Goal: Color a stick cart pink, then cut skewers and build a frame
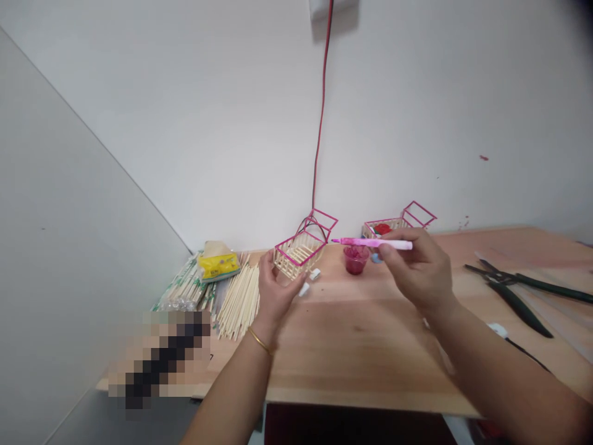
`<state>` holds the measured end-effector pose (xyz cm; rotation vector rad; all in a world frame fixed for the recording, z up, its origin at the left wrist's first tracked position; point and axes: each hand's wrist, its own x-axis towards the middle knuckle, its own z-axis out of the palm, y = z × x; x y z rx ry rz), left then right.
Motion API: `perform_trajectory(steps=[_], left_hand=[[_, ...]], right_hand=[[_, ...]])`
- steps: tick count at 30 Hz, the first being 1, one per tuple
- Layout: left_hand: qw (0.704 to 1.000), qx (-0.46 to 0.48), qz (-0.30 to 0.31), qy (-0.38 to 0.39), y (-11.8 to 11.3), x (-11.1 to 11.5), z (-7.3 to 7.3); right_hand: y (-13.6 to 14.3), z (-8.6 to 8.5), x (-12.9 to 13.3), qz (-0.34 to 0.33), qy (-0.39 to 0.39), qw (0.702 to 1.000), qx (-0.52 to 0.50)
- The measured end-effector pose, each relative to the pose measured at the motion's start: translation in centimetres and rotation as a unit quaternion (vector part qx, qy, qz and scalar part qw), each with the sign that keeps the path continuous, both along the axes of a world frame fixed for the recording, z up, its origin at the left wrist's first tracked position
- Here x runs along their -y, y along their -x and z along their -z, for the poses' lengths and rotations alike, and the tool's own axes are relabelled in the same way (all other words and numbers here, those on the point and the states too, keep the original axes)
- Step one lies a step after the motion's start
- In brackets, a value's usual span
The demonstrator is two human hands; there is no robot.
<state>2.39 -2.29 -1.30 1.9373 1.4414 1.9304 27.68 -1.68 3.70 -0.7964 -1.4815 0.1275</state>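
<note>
Pale wall (pixel 222 123) backs the wooden bench (pixel 324 358), where, at centre, the left hand (pixel 277 293) pinches the pink-rimmed stick basket (pixel 300 254) in its fingers, long axis slanting up rightward, while right of it the pink pen (pixel 361 242) points leftward, tip near the rim, pinched by the fingers of the right hand (pixel 424 272).

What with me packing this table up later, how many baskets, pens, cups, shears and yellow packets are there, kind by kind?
Baskets: 2 (held basket, back basket)
Pens: 1 (pink-and-white pen)
Cups: 1 (pink-stained cup)
Shears: 1 pair
Yellow packets: 1
Total: 6
</note>
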Motion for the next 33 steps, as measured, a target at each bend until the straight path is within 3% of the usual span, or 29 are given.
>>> perform_trajectory(steps=[7,13,19,26,30,33], left_hand=[[0.998,0.056,0.017,0.015,0.5,-0.6,0.4],[0.984,0.136,0.102,0.049,0.2,-0.3,-0.4],[0.966,0.204,0.152,0.05,0.3,-0.8,-1.0],[0.894,0.29,0.31,0.142,0.6,-0.3,-1.8],[0.866,0.314,0.35,0.166,0.8,0.1,-2.1],[0.828,0.364,0.386,0.181,0.7,0.4,-2.2]], right_hand=[[-2.6,0.0,-3.1,0.081,0.11,0.989,0.047],[-3.5,1.7,-5.2,0.085,0.174,0.973,0.126],[-2.7,3.3,-6.5,0.064,0.209,0.958,0.184],[-2.4,4.4,-7.2,0.042,0.236,0.946,0.218],[-3.2,4.7,-7.7,0.091,0.245,0.937,0.231],[-3.5,4.5,-7.9,0.144,0.212,0.945,0.202]])
